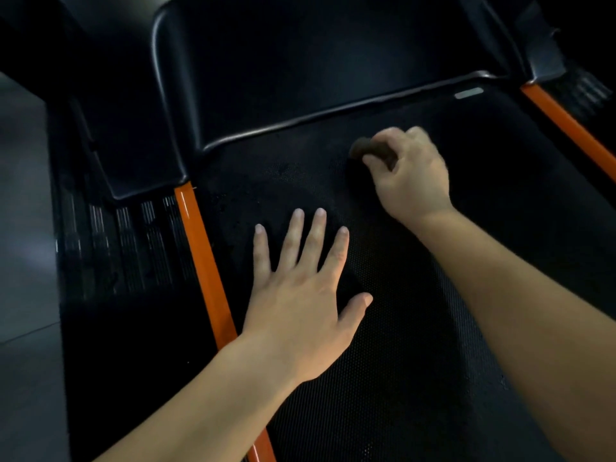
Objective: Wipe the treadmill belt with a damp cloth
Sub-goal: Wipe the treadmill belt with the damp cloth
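The right hand [408,171] has its fingers [376,160] curled tight around a small dark cloth [365,149], pressed on the far part of the belt [416,328]. The left hand [300,295] lies flat and open, holding nothing. Best to rub firmly, row by row.

The treadmill belt [416,328] is black with a fine dotted texture. Bright orange strips [203,261] edge it on both sides. The side rail [130,248] is black with pale ribbed lines. The motor cover [300,61] is plain glossy black. The cloth [370,150] looks dark brown, though it is blurred.
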`<state>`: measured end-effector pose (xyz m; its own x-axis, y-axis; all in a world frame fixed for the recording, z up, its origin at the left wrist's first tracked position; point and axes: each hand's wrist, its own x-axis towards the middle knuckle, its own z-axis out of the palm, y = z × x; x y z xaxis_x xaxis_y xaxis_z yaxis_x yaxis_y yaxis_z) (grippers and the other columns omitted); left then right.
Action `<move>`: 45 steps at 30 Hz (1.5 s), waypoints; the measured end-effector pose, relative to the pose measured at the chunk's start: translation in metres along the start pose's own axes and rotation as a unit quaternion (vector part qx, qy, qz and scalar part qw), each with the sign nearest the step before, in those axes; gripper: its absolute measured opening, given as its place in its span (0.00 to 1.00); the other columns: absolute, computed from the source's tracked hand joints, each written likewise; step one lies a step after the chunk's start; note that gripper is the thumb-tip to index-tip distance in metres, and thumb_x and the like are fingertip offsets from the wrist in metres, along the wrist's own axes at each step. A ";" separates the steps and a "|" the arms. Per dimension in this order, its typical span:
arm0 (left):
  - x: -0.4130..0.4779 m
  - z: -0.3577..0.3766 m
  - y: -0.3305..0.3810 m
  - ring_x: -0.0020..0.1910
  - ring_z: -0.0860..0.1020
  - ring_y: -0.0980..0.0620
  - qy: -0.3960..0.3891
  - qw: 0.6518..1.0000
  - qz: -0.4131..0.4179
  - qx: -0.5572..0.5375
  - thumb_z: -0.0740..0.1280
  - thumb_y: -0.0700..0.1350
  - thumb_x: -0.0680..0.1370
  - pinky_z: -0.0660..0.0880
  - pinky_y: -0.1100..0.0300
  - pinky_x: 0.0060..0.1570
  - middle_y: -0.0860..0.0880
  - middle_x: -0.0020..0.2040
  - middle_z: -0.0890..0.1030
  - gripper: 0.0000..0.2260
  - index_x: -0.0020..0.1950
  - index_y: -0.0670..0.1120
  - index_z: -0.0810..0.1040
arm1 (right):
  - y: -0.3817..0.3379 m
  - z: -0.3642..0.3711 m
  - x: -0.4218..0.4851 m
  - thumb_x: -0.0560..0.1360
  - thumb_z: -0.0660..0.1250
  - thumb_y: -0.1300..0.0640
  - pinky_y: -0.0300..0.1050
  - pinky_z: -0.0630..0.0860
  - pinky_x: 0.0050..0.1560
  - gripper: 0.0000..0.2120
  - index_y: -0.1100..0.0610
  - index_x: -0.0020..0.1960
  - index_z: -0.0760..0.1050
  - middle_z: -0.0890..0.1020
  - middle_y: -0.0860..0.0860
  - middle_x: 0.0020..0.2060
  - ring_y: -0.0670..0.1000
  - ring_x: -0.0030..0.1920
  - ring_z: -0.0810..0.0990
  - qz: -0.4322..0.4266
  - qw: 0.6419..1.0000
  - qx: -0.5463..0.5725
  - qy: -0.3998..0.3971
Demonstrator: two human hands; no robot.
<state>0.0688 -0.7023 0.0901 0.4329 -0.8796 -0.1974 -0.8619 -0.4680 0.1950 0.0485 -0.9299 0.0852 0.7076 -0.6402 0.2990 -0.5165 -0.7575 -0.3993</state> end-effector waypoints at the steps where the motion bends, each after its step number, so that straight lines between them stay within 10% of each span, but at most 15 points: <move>1: -0.002 0.002 0.000 0.79 0.26 0.45 0.005 1.000 -0.001 -0.004 0.41 0.69 0.78 0.30 0.33 0.75 0.47 0.83 0.31 0.37 0.82 0.54 0.35 | -0.005 -0.002 -0.013 0.77 0.69 0.49 0.53 0.76 0.50 0.12 0.51 0.58 0.79 0.76 0.54 0.48 0.56 0.48 0.78 -0.041 0.999 0.014 -0.016; 5: -0.005 0.005 0.000 0.80 0.29 0.45 0.021 1.000 -0.003 -0.008 0.42 0.69 0.79 0.32 0.32 0.76 0.46 0.84 0.34 0.37 0.84 0.53 0.39 | -0.009 -0.014 -0.037 0.77 0.70 0.52 0.48 0.74 0.46 0.13 0.53 0.60 0.80 0.77 0.53 0.46 0.54 0.45 0.77 -0.135 0.987 0.027 -0.078; 11: -0.016 0.004 0.000 0.80 0.28 0.45 0.017 1.000 -0.009 -0.022 0.43 0.68 0.80 0.31 0.32 0.75 0.47 0.83 0.32 0.36 0.83 0.54 0.36 | -0.011 0.003 0.006 0.78 0.67 0.48 0.58 0.76 0.55 0.14 0.51 0.61 0.78 0.77 0.56 0.52 0.60 0.52 0.78 0.008 1.000 -0.003 -0.014; 17: -0.023 0.009 0.007 0.80 0.28 0.43 0.024 0.999 -0.030 -0.023 0.42 0.66 0.81 0.31 0.29 0.74 0.45 0.84 0.34 0.35 0.84 0.52 0.39 | -0.031 -0.009 -0.044 0.77 0.69 0.51 0.49 0.72 0.46 0.12 0.52 0.59 0.79 0.76 0.51 0.47 0.52 0.46 0.76 -0.161 0.979 0.041 -0.121; 23: -0.028 0.009 0.013 0.79 0.27 0.42 0.019 0.998 -0.048 -0.033 0.45 0.64 0.84 0.30 0.28 0.72 0.45 0.83 0.32 0.33 0.83 0.51 0.36 | -0.037 0.013 0.002 0.78 0.68 0.49 0.55 0.76 0.53 0.13 0.50 0.60 0.78 0.74 0.51 0.49 0.56 0.50 0.78 -0.034 0.999 0.018 -0.020; 30: -0.044 0.006 0.028 0.77 0.23 0.39 -0.025 0.997 -0.066 -0.033 0.47 0.63 0.85 0.30 0.26 0.70 0.41 0.81 0.27 0.35 0.83 0.48 0.34 | -0.040 -0.009 -0.046 0.77 0.70 0.51 0.46 0.71 0.49 0.12 0.50 0.60 0.79 0.74 0.48 0.47 0.50 0.47 0.75 -0.171 0.973 0.049 -0.147; 36: -0.062 0.011 0.042 0.73 0.19 0.35 -0.059 0.995 -0.071 -0.029 0.45 0.63 0.85 0.27 0.24 0.67 0.37 0.76 0.22 0.36 0.80 0.46 0.29 | -0.054 0.016 -0.010 0.78 0.67 0.49 0.54 0.75 0.54 0.14 0.51 0.62 0.78 0.75 0.52 0.49 0.56 0.51 0.78 -0.084 0.995 0.015 -0.051; 45: -0.073 0.014 0.055 0.69 0.16 0.30 -0.115 0.991 -0.051 -0.037 0.44 0.64 0.84 0.26 0.21 0.63 0.31 0.72 0.19 0.37 0.79 0.43 0.27 | -0.059 0.001 -0.040 0.79 0.67 0.50 0.47 0.72 0.53 0.13 0.50 0.63 0.76 0.75 0.51 0.52 0.53 0.51 0.76 -0.137 0.982 0.018 -0.128</move>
<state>-0.0141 -0.6626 0.1020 0.4374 -0.7884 -0.4325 -0.7914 -0.5659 0.2311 0.0509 -0.8596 0.0954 0.9185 -0.3555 0.1731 -0.2753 -0.8892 -0.3655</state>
